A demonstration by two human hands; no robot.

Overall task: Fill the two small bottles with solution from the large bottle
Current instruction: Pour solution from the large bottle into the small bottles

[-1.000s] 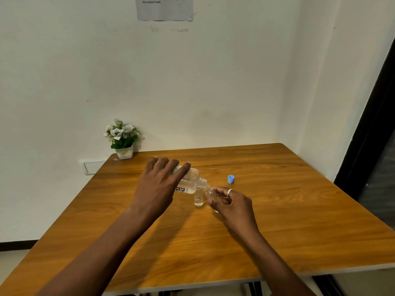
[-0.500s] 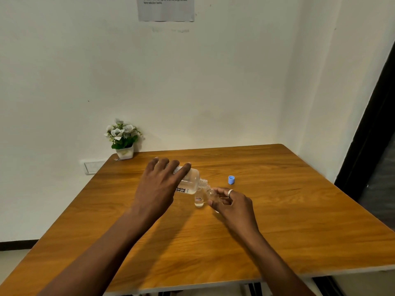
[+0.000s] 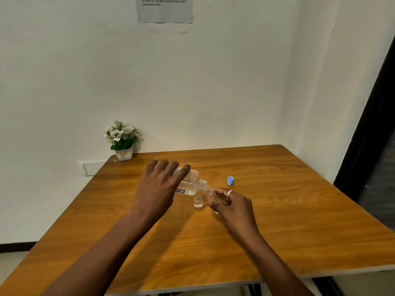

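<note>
My left hand (image 3: pixel 159 189) grips the large clear bottle (image 3: pixel 189 183) from above and holds it tipped on its side, neck pointing right. Its open mouth meets a small clear bottle (image 3: pixel 210 195) that my right hand (image 3: pixel 232 202) holds tilted just above the table. A second small bottle (image 3: pixel 198 202) stands upright on the wood between my hands, with a red label and some clear liquid inside. A ring shows on my right hand.
A small blue cap (image 3: pixel 230 180) lies on the wooden table (image 3: pixel 277 221) to the right of the bottles. A white pot of flowers (image 3: pixel 123 138) stands at the back left corner. White walls close the back and right sides.
</note>
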